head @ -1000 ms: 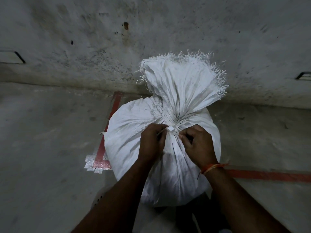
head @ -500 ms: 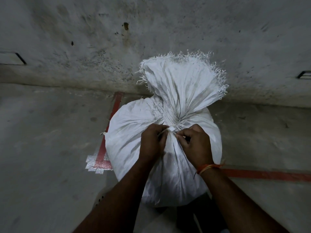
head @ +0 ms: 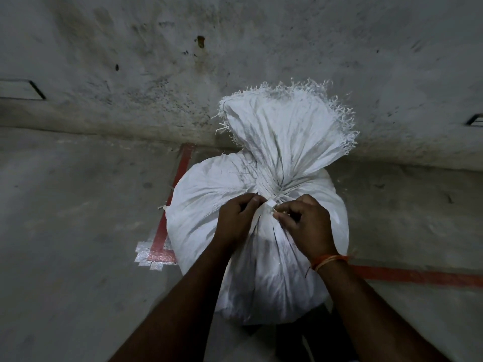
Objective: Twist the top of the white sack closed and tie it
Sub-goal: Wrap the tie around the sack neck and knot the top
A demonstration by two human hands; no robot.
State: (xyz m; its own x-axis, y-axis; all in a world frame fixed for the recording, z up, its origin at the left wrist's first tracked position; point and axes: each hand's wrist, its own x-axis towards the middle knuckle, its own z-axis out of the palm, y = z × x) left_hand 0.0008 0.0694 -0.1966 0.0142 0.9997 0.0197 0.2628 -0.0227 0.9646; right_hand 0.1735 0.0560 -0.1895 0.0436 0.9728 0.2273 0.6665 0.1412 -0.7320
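at the gathered neck of the sack, both hands work close together, nearly touching. the left hand (head: 236,222) has its fingers curled in, pinching one end of a thin white tie strip (head: 270,203) against the neck from the left; the right hand (head: 307,226) mirrors it from the right, fingers curled and pinching the other end. whether a knot has formed between the fingertips is too small to tell.

the white sack (head: 209,205) stands upright on the floor (head: 78,244) directly in front of and below the person, its long axis vertical, its full belly bulging out under both wrists. the neck lies just beyond the knuckles, and above it the loose frayed top (head: 287,126) fans out away from the person towards the wall (head: 235,48). both hands sit equally near the neck, one on each side, so a tightening pull would likely run sideways, left and right, across the sack's axis.

room for that pull looks good: open floor lies on either side of the sack. the wall stands close behind the frayed top, so there is little space that way. red tape lines (head: 183,178) mark the floor beside and behind the sack, with a silvery patch at their corner. a thread band (head: 329,259) circles the right wrist.
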